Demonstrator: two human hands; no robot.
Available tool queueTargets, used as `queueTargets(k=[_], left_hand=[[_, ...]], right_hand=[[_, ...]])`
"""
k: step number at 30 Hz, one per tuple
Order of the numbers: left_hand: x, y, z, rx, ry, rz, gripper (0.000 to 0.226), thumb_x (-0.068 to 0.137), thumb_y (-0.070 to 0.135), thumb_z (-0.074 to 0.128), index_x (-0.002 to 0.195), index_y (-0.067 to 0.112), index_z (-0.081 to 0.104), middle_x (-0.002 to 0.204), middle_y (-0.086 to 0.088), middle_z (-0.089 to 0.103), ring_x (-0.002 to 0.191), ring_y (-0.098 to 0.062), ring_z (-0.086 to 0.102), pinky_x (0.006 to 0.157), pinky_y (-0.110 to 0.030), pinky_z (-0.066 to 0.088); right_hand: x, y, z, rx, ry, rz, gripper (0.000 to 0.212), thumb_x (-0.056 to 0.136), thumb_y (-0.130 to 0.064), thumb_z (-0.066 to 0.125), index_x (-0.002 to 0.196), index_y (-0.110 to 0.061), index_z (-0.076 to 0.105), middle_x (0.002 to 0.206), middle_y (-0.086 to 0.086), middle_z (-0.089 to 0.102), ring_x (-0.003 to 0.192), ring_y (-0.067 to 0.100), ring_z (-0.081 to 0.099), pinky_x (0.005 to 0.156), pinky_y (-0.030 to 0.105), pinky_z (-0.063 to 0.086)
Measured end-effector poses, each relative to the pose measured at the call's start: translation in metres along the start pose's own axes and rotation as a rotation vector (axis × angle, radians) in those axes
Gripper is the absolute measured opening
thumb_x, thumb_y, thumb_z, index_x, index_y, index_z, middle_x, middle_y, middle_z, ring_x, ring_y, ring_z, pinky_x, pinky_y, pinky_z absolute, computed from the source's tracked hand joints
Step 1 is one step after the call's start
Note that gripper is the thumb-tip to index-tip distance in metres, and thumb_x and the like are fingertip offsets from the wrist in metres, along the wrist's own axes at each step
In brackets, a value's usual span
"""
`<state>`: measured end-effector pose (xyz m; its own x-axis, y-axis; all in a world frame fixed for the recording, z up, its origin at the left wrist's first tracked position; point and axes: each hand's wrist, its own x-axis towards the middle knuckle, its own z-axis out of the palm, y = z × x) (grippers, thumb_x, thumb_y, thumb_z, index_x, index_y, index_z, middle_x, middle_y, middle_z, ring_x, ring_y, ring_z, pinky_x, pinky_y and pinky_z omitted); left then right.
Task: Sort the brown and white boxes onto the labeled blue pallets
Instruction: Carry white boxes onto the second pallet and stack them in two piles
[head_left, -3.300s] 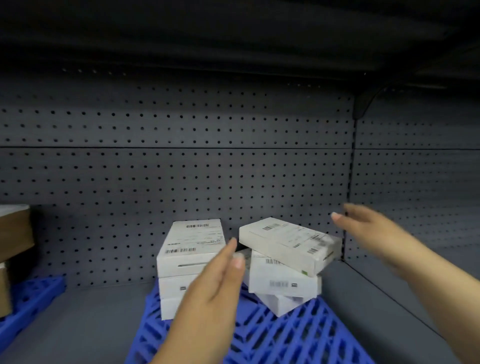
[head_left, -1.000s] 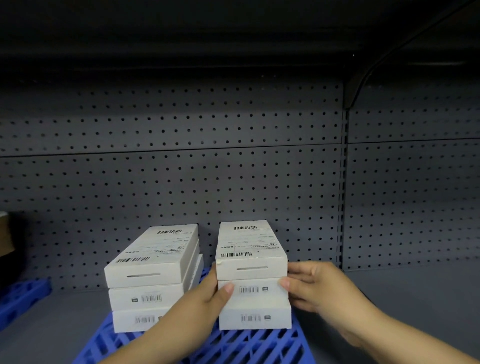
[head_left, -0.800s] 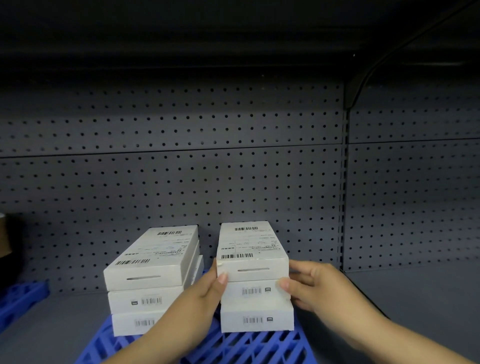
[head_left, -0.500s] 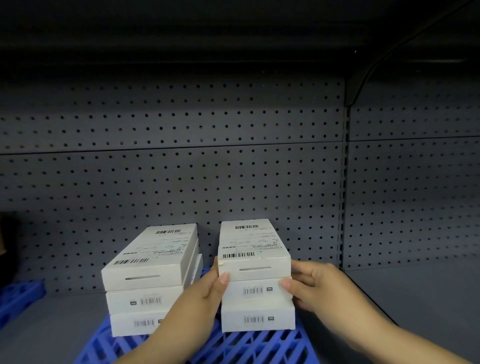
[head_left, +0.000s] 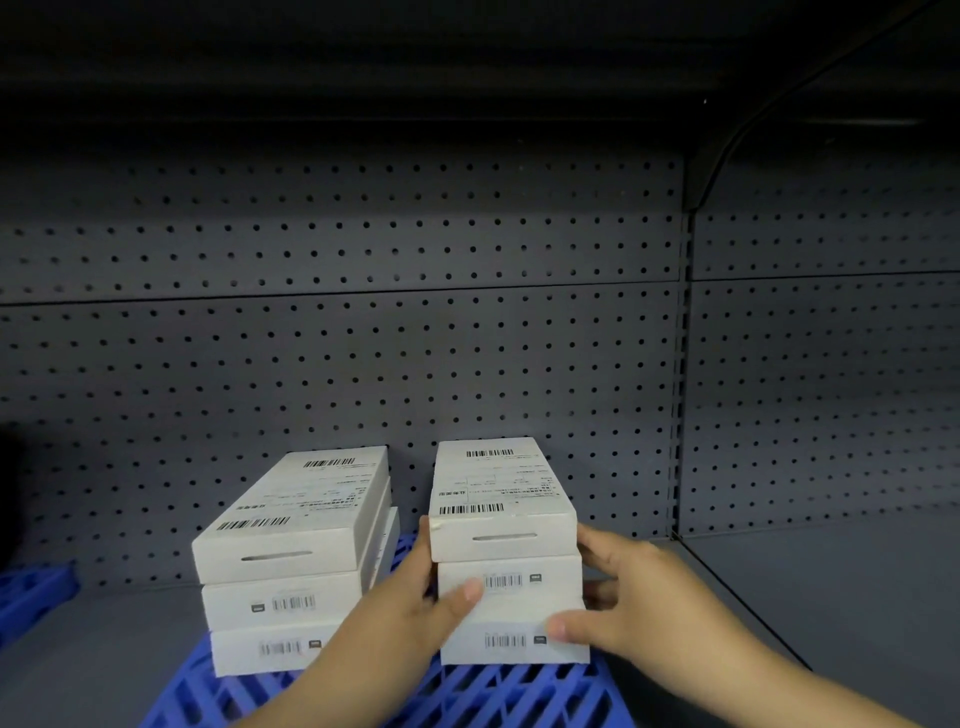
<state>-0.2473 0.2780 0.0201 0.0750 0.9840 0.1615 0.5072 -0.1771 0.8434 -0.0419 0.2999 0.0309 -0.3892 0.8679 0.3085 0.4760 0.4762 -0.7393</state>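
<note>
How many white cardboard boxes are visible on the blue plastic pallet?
6 white cardboard boxes on the blue plastic pallet: left stack top, middle, bottom; right stack top, middle, bottom. More may hide behind.

Blue pallet (head_left: 493, 696) cropped below, label print (head_left: 493, 483) — unreadable

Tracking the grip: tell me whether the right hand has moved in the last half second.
Yes. The right hand slid down the right stack: thumb was on the middle box, now on the bottom box.
</note>
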Motion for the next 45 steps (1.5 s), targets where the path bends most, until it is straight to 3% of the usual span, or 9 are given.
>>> queueTargets(k=[6,14,17,20,23,26,30,34,45], left_hand=[[0.011,-0.022,0.0,-0.035,-0.052,-0.055,0.086,0.075,0.024,0.07,0.144,0.04,0.019,0.129,0.028,0.051,0.118,0.003,0.05,0.109,-0.035,0.036],[0.01,-0.016,0.003,0.024,0.032,-0.04,0.078,0.084,0.018,0.064,0.145,0.037,0.018,0.124,0.029,0.052,0.114,0.009,0.05,0.108,-0.029,0.036],[0.005,-0.008,0.004,0.041,0.089,-0.026,0.072,0.086,0.039,0.055,0.146,0.036,0.014,0.135,0.023,0.047,0.119,0.007,0.046,0.106,-0.022,0.034],[-0.001,0.002,0.005,0.077,0.17,-0.011,0.056,0.092,0.046,0.033,0.144,0.041,0.014,0.129,0.034,0.037,0.103,0.014,0.041,0.077,0.006,0.03],[-0.002,0.007,0.005,0.089,0.186,-0.002,0.047,0.095,0.04,0.028,0.142,0.042,0.021,0.132,0.033,0.033,0.104,0.012,0.034,0.065,0.011,0.025],[-0.002,0.007,0.006,0.115,0.182,-0.01,0.047,0.095,0.04,0.025,0.142,0.041,0.02,0.125,0.035,0.03,0.108,0.009,0.033,0.065,0.012,0.024],[-0.002,0.009,0.005,0.135,0.175,-0.025,0.048,0.095,0.043,0.022,0.142,0.044,0.018,0.123,0.033,0.035,0.085,0.019,0.04,0.062,0.011,0.026],[-0.001,0.006,0.004,0.099,0.177,-0.026,0.047,0.093,0.046,0.024,0.14,0.046,0.023,0.134,0.027,0.043,0.112,0.004,0.042,0.076,-0.004,0.031],[-0.004,0.01,0.006,0.118,0.192,-0.027,0.047,0.095,0.042,0.023,0.141,0.042,0.024,0.139,0.023,0.04,0.112,0.006,0.035,0.087,-0.01,0.025]], right_hand=[[0.004,0.006,0.005,-0.045,0.083,0.034,0.062,0.071,-0.014,0.076,0.11,-0.056,0.055,0.097,-0.038,0.065,0.094,-0.02,0.057,0.085,0.01,0.048],[0.006,0.009,0.011,-0.11,0.192,0.044,0.059,0.07,-0.023,0.078,0.118,-0.049,0.055,0.091,-0.032,0.066,0.094,-0.015,0.059,0.085,0.009,0.047],[0.006,0.008,0.008,0.008,0.14,0.024,0.04,0.076,-0.029,0.073,0.11,-0.046,0.062,0.094,-0.035,0.067,0.095,-0.015,0.06,0.087,0.016,0.05],[0.005,0.004,0.005,0.382,0.118,0.107,0.021,0.088,-0.029,0.058,0.105,-0.034,0.069,0.096,-0.017,0.074,0.095,0.003,0.068,0.082,0.027,0.056],[0.005,-0.001,0.005,0.575,0.099,0.206,0.021,0.092,-0.023,0.051,0.095,-0.023,0.071,0.088,-0.005,0.076,0.085,0.009,0.072,0.063,0.017,0.055],[0.005,-0.001,0.006,0.583,0.101,0.205,0.024,0.093,-0.022,0.049,0.089,-0.023,0.073,0.087,-0.005,0.076,0.086,0.01,0.072,0.067,0.02,0.056],[0.007,0.002,0.009,0.546,0.142,0.191,0.027,0.095,-0.024,0.047,0.088,-0.023,0.073,0.089,-0.006,0.076,0.088,0.01,0.071,0.075,0.027,0.057],[0.008,0.003,0.012,0.505,0.174,0.18,0.027,0.095,-0.024,0.045,0.088,-0.02,0.071,0.088,-0.007,0.076,0.085,0.01,0.071,0.072,0.026,0.057],[0.008,0.0,0.009,0.476,0.128,0.178,0.029,0.097,-0.02,0.044,0.089,-0.021,0.072,0.092,-0.005,0.076,0.09,0.011,0.071,0.083,0.036,0.057]])
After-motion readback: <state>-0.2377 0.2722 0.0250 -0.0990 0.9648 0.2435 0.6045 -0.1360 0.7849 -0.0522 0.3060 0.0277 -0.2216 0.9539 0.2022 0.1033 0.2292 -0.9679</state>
